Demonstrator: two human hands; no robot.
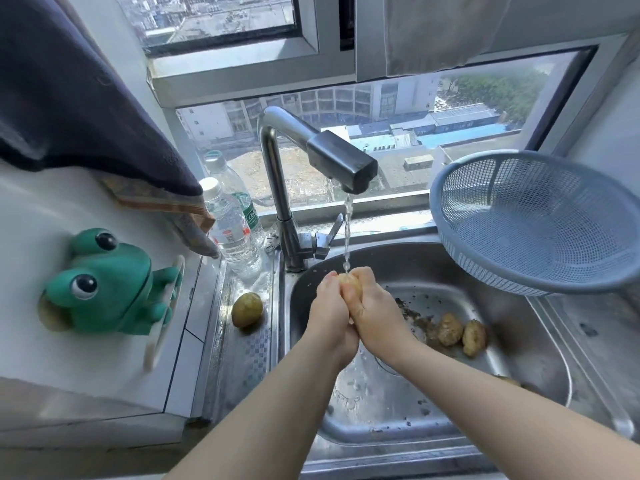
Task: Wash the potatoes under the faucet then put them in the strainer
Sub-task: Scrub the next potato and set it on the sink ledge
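A lone potato (pixel 246 310) sits left of the sink (pixel 519 355), where the left hand (pixel 327 317) and right hand (pixel 377 317) grip a second potato (pixel 350 284) under the faucet (pixel 341 161) (water running). Two muddy potatoes (pixel 450 329) lie inside it, the blue strainer (pixel 536 220) at right.

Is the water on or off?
On. A stream of water falls from the faucet onto the potato that the left hand and right hand hold.
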